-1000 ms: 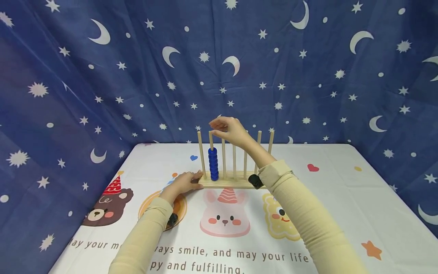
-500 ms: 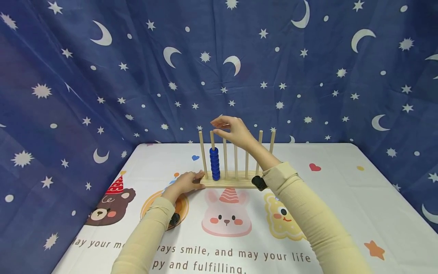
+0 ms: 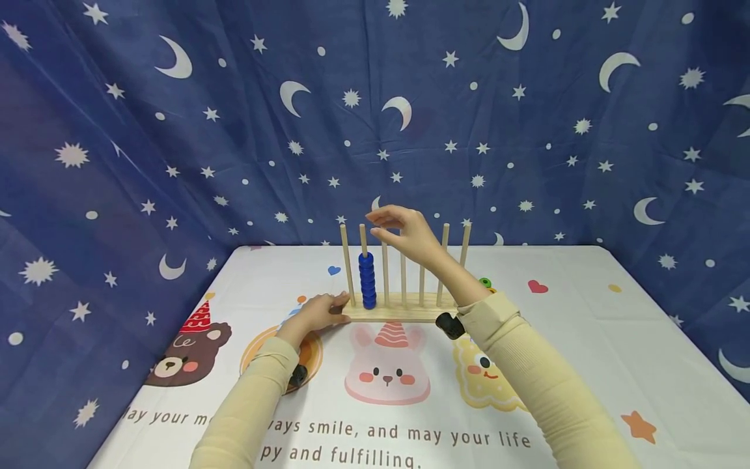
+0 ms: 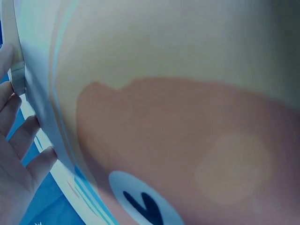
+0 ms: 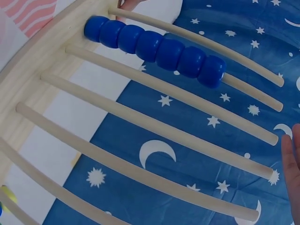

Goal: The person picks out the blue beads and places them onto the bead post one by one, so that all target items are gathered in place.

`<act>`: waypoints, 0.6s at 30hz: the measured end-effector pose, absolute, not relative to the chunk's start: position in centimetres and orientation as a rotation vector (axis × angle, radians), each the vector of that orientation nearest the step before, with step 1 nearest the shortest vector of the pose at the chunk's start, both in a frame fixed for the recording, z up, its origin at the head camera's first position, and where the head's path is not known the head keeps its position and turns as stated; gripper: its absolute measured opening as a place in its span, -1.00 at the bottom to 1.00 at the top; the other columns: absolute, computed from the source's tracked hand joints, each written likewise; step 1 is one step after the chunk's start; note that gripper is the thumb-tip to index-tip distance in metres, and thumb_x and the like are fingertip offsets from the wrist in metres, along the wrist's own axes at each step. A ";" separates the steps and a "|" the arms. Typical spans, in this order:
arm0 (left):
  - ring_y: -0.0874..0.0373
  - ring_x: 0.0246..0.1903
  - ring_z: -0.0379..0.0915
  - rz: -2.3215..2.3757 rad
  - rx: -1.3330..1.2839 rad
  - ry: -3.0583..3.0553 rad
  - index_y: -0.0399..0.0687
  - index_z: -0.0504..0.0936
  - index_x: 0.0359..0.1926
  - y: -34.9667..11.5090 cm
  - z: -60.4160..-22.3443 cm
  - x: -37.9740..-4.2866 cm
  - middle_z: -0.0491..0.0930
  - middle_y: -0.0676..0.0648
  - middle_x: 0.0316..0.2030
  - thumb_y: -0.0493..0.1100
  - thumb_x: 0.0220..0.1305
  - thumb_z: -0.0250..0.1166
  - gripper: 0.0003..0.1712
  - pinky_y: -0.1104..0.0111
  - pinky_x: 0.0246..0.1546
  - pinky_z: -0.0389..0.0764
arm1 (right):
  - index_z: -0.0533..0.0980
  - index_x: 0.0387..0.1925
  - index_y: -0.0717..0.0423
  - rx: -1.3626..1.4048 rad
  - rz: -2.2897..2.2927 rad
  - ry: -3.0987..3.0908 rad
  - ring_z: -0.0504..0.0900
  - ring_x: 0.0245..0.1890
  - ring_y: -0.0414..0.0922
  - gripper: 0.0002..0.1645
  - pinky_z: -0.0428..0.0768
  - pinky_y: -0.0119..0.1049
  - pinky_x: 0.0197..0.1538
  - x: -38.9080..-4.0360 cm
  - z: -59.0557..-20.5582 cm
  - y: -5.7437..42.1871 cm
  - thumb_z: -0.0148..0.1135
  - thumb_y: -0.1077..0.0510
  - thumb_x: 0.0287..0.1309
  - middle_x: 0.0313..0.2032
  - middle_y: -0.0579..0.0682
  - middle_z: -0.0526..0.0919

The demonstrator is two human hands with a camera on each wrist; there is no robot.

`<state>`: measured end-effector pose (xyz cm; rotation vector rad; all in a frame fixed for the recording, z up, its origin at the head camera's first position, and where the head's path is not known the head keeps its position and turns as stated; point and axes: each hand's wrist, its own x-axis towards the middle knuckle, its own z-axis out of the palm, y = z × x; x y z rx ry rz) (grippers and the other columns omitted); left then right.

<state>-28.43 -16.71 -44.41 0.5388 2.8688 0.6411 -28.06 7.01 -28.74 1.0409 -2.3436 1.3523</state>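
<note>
A wooden peg abacus [image 3: 404, 307] stands on the table with a row of upright pegs. Several blue beads [image 3: 367, 281] are stacked on its second peg from the left, and that peg's bare tip rises above them. My left hand [image 3: 315, 314] holds the left end of the base, fingers behind and thumb in front. In the left wrist view, the fingers [image 4: 28, 136] spread by the base's end. My right hand [image 3: 410, 236] is raised near the tops of the second and third pegs, fingers loosely bent with nothing in them. The right wrist view shows the blue beads [image 5: 157, 49] snug against one another.
Green and yellow beads [image 3: 485, 283] show behind the right forearm, mostly hidden. A white tablecloth [image 3: 586, 339] with printed animals and lettering covers the table. A blue star-and-moon curtain [image 3: 375, 130] hangs close behind and at the sides.
My right hand has drawn slightly to the right and away from the second peg's top. The green bead has come into sight past the forearm. My left hand has stayed at the base.
</note>
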 end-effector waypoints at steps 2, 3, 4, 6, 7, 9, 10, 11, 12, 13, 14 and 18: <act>-0.24 0.22 0.32 0.639 0.547 2.872 -0.11 0.37 0.27 -16.8 -44.4 -28.4 0.34 -0.14 0.27 -0.01 0.15 0.33 -0.31 0.02 0.23 0.35 | 0.51 0.01 0.32 1.032 1.371 -2.332 0.60 0.01 0.08 -0.66 0.56 -0.16 0.13 -27.9 -28.9 7.1 0.19 0.28 0.20 0.01 0.22 0.61; -0.25 0.21 0.33 0.635 0.557 2.878 -0.12 0.38 0.27 -16.8 -44.3 -28.4 0.34 -0.15 0.27 0.00 0.15 0.33 -0.31 0.02 0.22 0.36 | 0.51 0.01 0.32 1.029 1.383 -2.325 0.60 0.01 0.08 -0.66 0.56 -0.18 0.12 -27.9 -28.9 7.2 0.19 0.28 0.20 0.01 0.22 0.61; -0.25 0.20 0.33 0.632 0.571 2.880 -0.12 0.38 0.27 -16.8 -44.4 -28.4 0.34 -0.16 0.27 0.00 0.14 0.34 -0.31 0.02 0.21 0.37 | 0.51 0.00 0.32 1.025 1.397 -2.319 0.60 0.01 0.09 -0.66 0.56 -0.18 0.12 -27.8 -29.0 7.4 0.19 0.28 0.20 0.01 0.23 0.61; -0.26 0.20 0.33 0.626 0.582 2.880 -0.13 0.38 0.27 -16.7 -44.3 -28.4 0.34 -0.16 0.27 0.00 0.15 0.33 -0.31 0.01 0.21 0.37 | 0.51 0.00 0.32 1.013 1.417 -2.314 0.60 0.01 0.08 -0.67 0.55 -0.17 0.13 -27.7 -29.2 7.6 0.19 0.28 0.20 0.01 0.23 0.61; -0.26 0.20 0.33 0.626 0.583 2.880 -0.13 0.38 0.27 -16.7 -44.3 -28.3 0.34 -0.17 0.27 -0.01 0.15 0.33 -0.31 0.01 0.21 0.37 | 0.51 0.00 0.31 1.010 1.425 -2.313 0.60 0.00 0.06 -0.67 0.55 -0.18 0.14 -27.6 -29.4 7.7 0.19 0.28 0.20 0.01 0.22 0.61; -0.26 0.20 0.33 0.615 0.602 2.884 -0.15 0.38 0.27 -16.7 -44.3 -28.3 0.34 -0.18 0.27 -0.01 0.16 0.32 -0.31 0.00 0.21 0.37 | 0.52 0.00 0.29 1.004 1.438 -2.314 0.60 0.00 0.04 -0.67 0.55 -0.20 0.14 -27.5 -29.6 7.9 0.19 0.27 0.21 0.01 0.20 0.61; -0.26 0.21 0.32 0.612 0.604 2.879 -0.15 0.36 0.28 -16.7 -44.3 -28.2 0.33 -0.18 0.28 -0.02 0.17 0.31 -0.31 0.00 0.22 0.35 | 0.52 0.00 0.29 1.001 1.440 -2.316 0.60 0.00 0.04 -0.68 0.55 -0.20 0.15 -27.4 -29.7 8.0 0.19 0.27 0.21 0.01 0.20 0.61; -0.26 0.22 0.31 0.606 0.605 2.878 -0.15 0.35 0.29 -16.7 -44.3 -28.1 0.32 -0.18 0.28 -0.02 0.18 0.30 -0.31 -0.01 0.23 0.34 | 0.52 0.00 0.28 0.998 1.441 -2.315 0.61 -0.01 0.02 -0.68 0.55 -0.21 0.14 -27.2 -29.8 8.0 0.19 0.27 0.20 0.01 0.18 0.62; -0.26 0.22 0.30 0.598 0.615 2.878 -0.16 0.35 0.29 -16.7 -44.3 -28.1 0.32 -0.19 0.29 -0.02 0.19 0.29 -0.31 -0.01 0.24 0.33 | 0.52 0.00 0.29 1.001 1.443 -2.310 0.61 -0.01 0.02 -0.68 0.55 -0.22 0.14 -27.1 -29.9 8.1 0.19 0.27 0.20 0.01 0.19 0.62; -0.27 0.23 0.29 0.591 0.622 2.875 -0.17 0.34 0.30 -16.7 -44.3 -28.0 0.31 -0.20 0.29 -0.02 0.21 0.28 -0.32 -0.02 0.25 0.31 | 0.52 -0.01 0.30 0.999 1.445 -2.304 0.61 -0.02 0.03 -0.68 0.55 -0.22 0.13 -27.0 -30.0 8.2 0.19 0.28 0.20 0.00 0.19 0.62; -0.27 0.24 0.28 0.582 0.636 2.872 -0.18 0.33 0.31 -16.7 -44.3 -28.0 0.30 -0.21 0.30 -0.02 0.22 0.26 -0.32 -0.03 0.26 0.29 | 0.52 -0.02 0.31 0.996 1.449 -2.298 0.61 -0.03 0.03 -0.69 0.56 -0.21 0.13 -26.9 -30.1 8.3 0.19 0.29 0.19 -0.01 0.20 0.62; -0.29 0.29 0.20 0.556 0.642 2.852 -0.17 0.27 0.34 -16.8 -44.2 -27.9 0.23 -0.20 0.34 -0.02 0.28 0.20 -0.32 -0.07 0.30 0.21 | 0.52 -0.03 0.32 0.983 1.457 -2.292 0.62 -0.04 0.07 -0.69 0.57 -0.13 0.09 -26.5 -30.5 8.8 0.20 0.32 0.18 -0.02 0.22 0.63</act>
